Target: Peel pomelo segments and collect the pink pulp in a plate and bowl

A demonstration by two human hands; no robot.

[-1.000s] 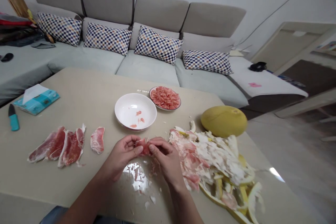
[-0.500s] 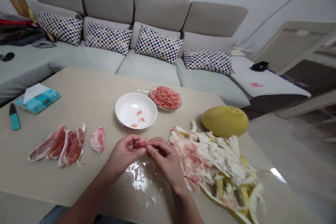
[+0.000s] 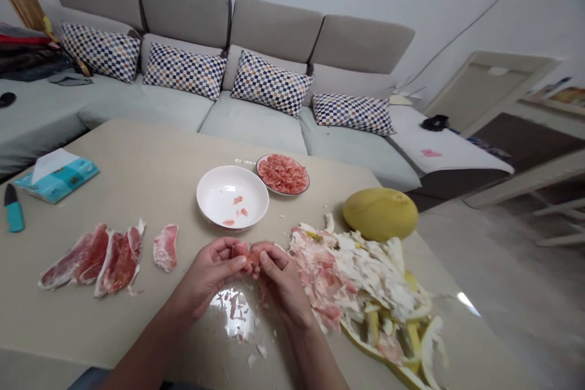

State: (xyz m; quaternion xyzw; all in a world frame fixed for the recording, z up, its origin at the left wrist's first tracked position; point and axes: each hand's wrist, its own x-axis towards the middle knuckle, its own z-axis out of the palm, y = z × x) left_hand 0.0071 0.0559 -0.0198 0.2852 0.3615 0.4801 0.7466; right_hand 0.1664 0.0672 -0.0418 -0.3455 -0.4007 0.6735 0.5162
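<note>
Between my two hands is a piece of pink pomelo flesh (image 3: 249, 260), held just in front of the white bowl. My left hand (image 3: 212, 271) pinches its left side with thumb and fingers. Closed on the right side of the same piece is my right hand (image 3: 284, 277). The white bowl (image 3: 212, 194) has a few small bits of pink flesh in it. To the left lie several pomelo segments (image 3: 119, 259) with pale membrane on them, and a single shorter segment (image 3: 165, 248) apart from them. Small scraps (image 3: 237, 311) are scattered on the tabletop below my hands.
A plate of pink pulp (image 3: 283, 174) stands behind the bowl. At right are a whole pomelo (image 3: 381, 213) and a heap of peel and membrane (image 3: 370, 274). A tissue pack (image 3: 61, 175) and a teal-handled knife (image 3: 14, 213) lie at left. A sofa (image 3: 256, 119) borders the table's far side.
More pink flesh shows between my fingers, and my hands are slightly farther apart. The whole view has shifted a little, with the table things appearing slightly farther left.
</note>
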